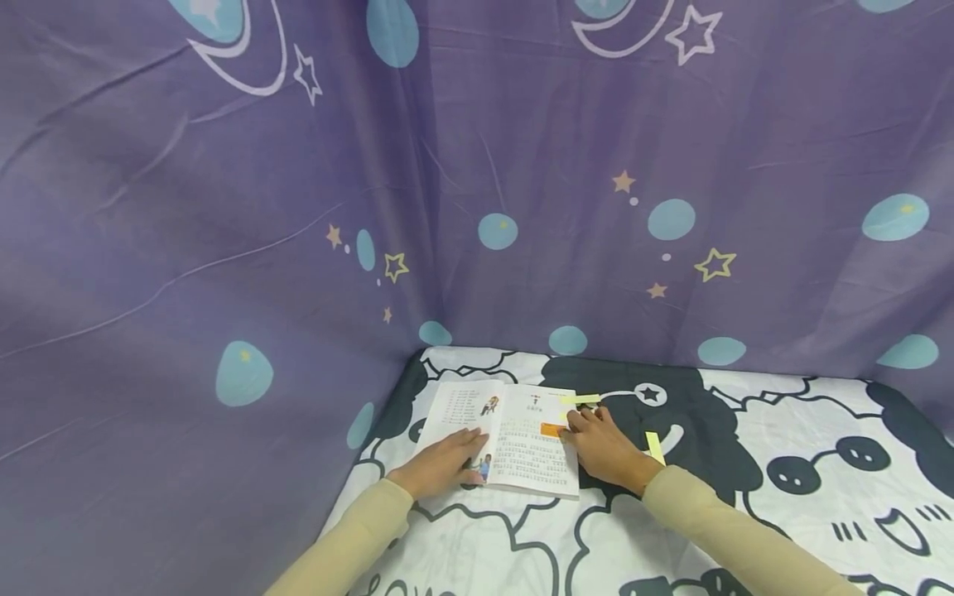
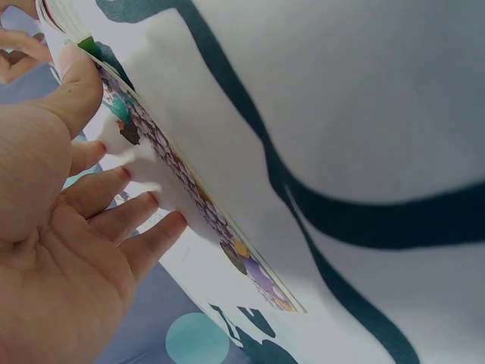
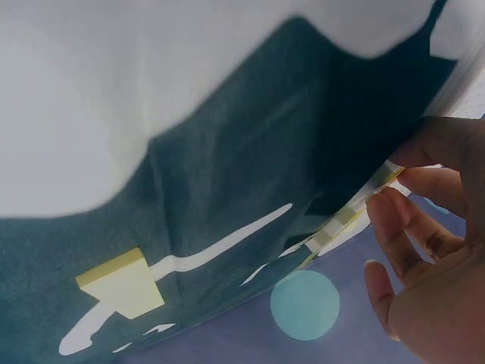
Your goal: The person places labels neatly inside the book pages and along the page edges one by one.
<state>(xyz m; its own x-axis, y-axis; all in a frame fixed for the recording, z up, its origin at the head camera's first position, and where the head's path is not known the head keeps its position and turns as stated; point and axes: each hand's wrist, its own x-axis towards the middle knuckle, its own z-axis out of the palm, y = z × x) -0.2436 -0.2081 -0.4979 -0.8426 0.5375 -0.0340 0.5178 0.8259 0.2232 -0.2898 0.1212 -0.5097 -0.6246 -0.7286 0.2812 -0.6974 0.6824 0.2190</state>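
Observation:
An open book (image 1: 532,476) lies on the bedspread, with text and small colour pictures on its pages. My left hand (image 1: 447,463) rests on the lower left page, fingers extended and thumb at the lower edge; the left wrist view shows the thumb (image 2: 79,83) beside a colourful picture. At the book's right edge, my right hand (image 1: 599,443) has curled fingers, with thumb and index at the end of an orange sticky strip (image 1: 551,430) lying across the text. A yellow sticky tab (image 1: 585,399) juts from the page edge just above that hand.
A pad of yellow sticky notes (image 3: 125,284) lies on the dark part of the bedspread, by the right wrist. The bedspread (image 1: 805,414) has black and white cartoon sheep. Purple curtains (image 1: 522,281) with stars and moons hang behind and at the left.

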